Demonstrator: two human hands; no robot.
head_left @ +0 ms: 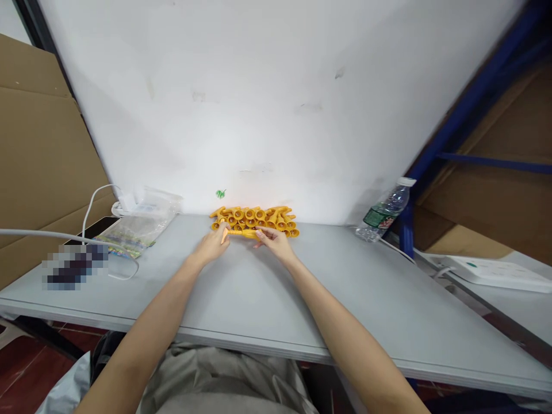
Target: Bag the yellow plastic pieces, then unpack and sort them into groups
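Note:
A yellow-orange plastic piece [241, 233] with a ribbed middle lies level between my hands, just above the tabletop. My left hand [212, 242] is closed around its left end, where a flared orange part sticks out. The fingers of my right hand [275, 240] pinch its right end. Directly behind my hands, against the wall, several similar yellow pieces [250, 214] are stacked in a heap. Their round, cup-like open ends face me. My fingers hide part of the held piece and some of the heap.
On the left of the grey table [254, 293] lie a clear plastic bag [150, 221], a white cable [86, 233] and a blurred dark item [73, 267]. A plastic bottle [386, 213] leans at the back right. A white power strip [495, 271] lies beyond the table's right edge.

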